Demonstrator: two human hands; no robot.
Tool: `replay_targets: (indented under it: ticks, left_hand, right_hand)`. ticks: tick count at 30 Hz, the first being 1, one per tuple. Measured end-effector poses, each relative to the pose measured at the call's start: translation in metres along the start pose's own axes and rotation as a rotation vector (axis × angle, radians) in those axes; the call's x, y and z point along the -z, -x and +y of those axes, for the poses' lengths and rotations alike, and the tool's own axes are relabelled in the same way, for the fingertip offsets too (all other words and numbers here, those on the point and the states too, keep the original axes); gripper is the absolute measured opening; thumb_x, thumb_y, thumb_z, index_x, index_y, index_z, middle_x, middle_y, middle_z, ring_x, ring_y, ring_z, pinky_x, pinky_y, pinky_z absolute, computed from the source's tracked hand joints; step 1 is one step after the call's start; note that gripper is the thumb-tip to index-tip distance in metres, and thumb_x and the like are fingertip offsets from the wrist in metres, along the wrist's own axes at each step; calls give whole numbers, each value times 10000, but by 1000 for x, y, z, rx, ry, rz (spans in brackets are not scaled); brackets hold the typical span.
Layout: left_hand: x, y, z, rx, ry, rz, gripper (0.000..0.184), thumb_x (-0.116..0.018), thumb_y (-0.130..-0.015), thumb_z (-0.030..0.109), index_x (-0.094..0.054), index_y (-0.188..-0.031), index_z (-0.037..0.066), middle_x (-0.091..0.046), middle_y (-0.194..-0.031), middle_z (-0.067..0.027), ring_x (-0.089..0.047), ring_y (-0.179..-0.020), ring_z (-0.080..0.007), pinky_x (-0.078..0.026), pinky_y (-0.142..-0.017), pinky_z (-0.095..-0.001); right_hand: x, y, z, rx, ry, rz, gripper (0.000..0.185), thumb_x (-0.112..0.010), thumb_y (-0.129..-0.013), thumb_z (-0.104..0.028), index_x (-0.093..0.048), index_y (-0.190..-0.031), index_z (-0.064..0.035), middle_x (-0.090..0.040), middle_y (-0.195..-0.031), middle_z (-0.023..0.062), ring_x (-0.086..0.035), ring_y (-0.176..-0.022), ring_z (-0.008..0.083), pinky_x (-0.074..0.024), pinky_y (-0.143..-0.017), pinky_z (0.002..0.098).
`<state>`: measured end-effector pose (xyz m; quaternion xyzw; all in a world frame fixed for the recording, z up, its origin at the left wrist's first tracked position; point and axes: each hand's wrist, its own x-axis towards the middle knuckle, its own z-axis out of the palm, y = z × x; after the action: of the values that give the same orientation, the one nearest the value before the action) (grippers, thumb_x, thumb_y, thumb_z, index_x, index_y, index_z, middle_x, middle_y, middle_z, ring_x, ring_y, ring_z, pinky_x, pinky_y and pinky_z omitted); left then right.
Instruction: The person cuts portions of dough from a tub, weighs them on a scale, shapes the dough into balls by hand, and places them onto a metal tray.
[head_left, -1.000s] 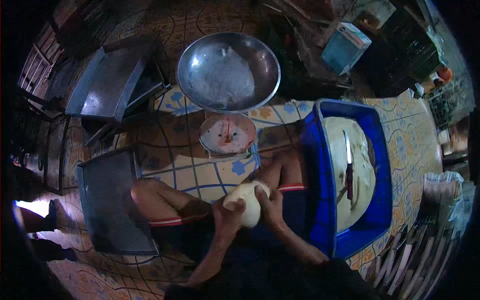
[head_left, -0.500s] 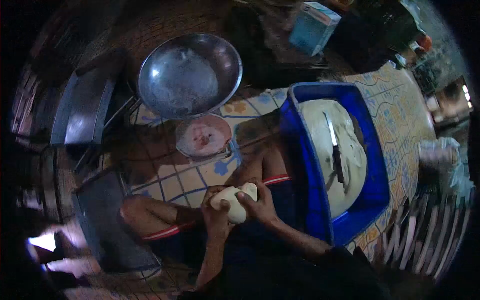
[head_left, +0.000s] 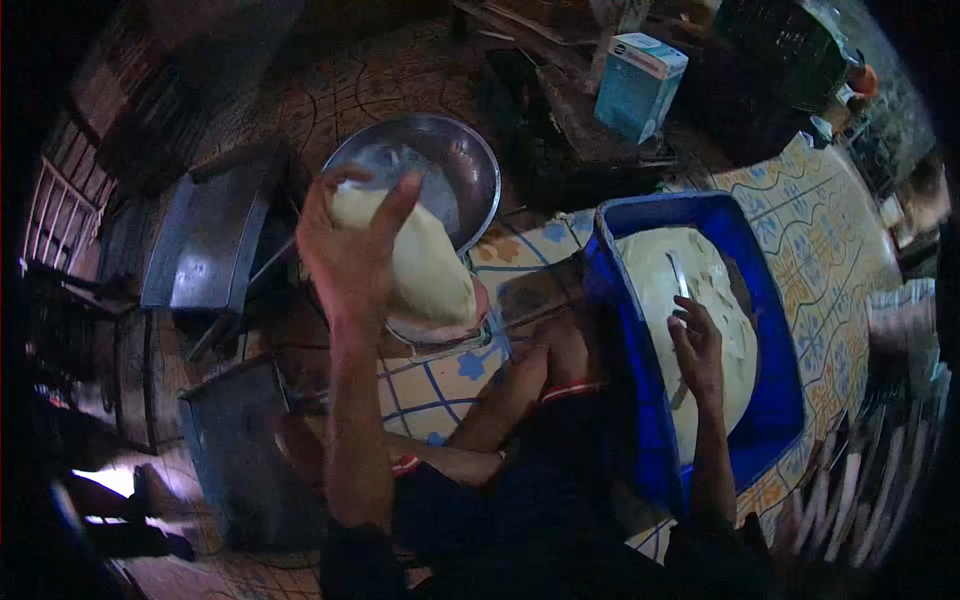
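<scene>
My left hand (head_left: 350, 245) is raised close to the camera, its fingers and thumb wrapped round a smooth, elongated lump of pale dough (head_left: 425, 260). The lump slants down to the right and hides part of the round metal pan and most of the pink bowl (head_left: 481, 305) behind it. Over the blue tub (head_left: 690, 490), my right hand (head_left: 700, 350) has its fingers curled on the handle of a knife (head_left: 680, 275). The blade points away from me, resting on the large mass of dough (head_left: 735, 395) in the tub; the hand covers the handle.
The wide metal pan (head_left: 470, 165) stands on the floor ahead. Metal trays (head_left: 205, 240) and a dark box-like container (head_left: 235, 450) are at left. A light-blue carton (head_left: 640, 90) stands at the back. Slatted wood (head_left: 865, 490) lies at right. My bent legs (head_left: 500, 400) are below.
Both hands were together on the dough lump over my lap. My left hand has lifted it up and left, towards the camera; my right hand has let go and moved right to the knife.
</scene>
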<state>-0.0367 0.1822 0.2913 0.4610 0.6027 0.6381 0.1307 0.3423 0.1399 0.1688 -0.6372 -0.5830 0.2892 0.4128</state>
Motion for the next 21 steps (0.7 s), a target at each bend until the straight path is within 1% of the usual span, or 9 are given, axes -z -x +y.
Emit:
replay_targets:
  ticks: [2, 5, 9, 11, 13, 14, 15, 18, 21]
  left_hand:
    - [-16, -45, -11, -74, -4, -23, 477, -844, -677, 342, -604, -911, 2, -611, -767, -73, -586, -695, -146, -483, -638, -295]
    - [-34, -87, -38, -18, -86, -127, 533, -809, -698, 437, -609, -918, -6, -625, -782, -111, -615, -718, -175, -495, -643, -314]
    - [-56, -109, -93, -12, -326, -308, 672, -729, -705, 607, -617, -908, -23, -649, -838, -184, -651, -783, -246, -510, -691, -369]
    - [-60, -110, -103, 127, -417, -435, 812, -659, -688, 712, -635, -1001, -37, -653, -935, -227, -649, -912, -315, -500, -817, -409]
    - [-66, -110, -106, -36, -552, -460, 878, -582, -691, 774, -614, -1173, 41, -610, -1090, -274, -576, -1106, -355, -446, -947, -448]
    - [-68, -104, -109, -146, -1016, -327, 856, -540, -718, 778, -558, -1286, 139, -547, -1220, -277, -462, -1241, -387, -380, -1026, -483]
    - [-63, -107, -101, -147, -1020, -335, 856, -540, -718, 778, -558, -1286, 139, -547, -1220, -277, -462, -1241, -387, -380, -1026, -483]
    - [-49, -111, -78, -171, -618, -441, 479, -575, -886, 427, -599, -1210, 76, -576, -1236, -172, -525, -1186, -328, -393, -1011, -401]
    - [-49, -103, -81, -271, -656, -323, 469, -552, -905, 440, -611, -1180, 65, -584, -1211, -185, -539, -1163, -329, -402, -998, -399]
  right_hand:
    - [32, -3, 68, -98, 9, 54, 287, -584, -910, -118, -576, -1162, 19, -629, -945, 73, -604, -857, 137, -511, -723, 281]
    - [55, 15, 123, -43, 269, 123, 303, -648, -844, -182, -616, -1063, 25, -622, -1006, 180, -615, -910, 269, -517, -685, 376]
    - [49, 29, 123, -70, 232, 100, 255, -629, -841, -128, -613, -1041, 30, -600, -992, 180, -599, -909, 279, -498, -721, 370]
    - [43, 32, 118, -75, 201, 107, 240, -622, -842, -112, -611, -1030, 37, -593, -989, 179, -592, -915, 282, -489, -746, 371]
    - [41, 32, 120, 67, 301, 139, 212, -615, -841, -89, -612, -1007, 43, -582, -988, 174, -580, -923, 291, -468, -805, 376]
    - [41, 30, 132, 35, 319, 139, 207, -623, -831, -82, -610, -993, 47, -578, -970, 173, -570, -931, 301, -448, -848, 388]
    - [39, 32, 129, 26, 317, 138, 207, -623, -831, -82, -610, -993, 47, -578, -970, 173, -570, -931, 301, -448, -848, 388]
    - [35, 35, 122, -1, 405, 209, 258, -649, -799, -60, -597, -1040, 15, -528, -1016, 173, -545, -952, 329, -444, -847, 401]
    - [32, 36, 115, -57, 559, 217, 274, -659, -790, -57, -600, -1051, 1, -511, -1044, 178, -541, -967, 336, -446, -840, 412]
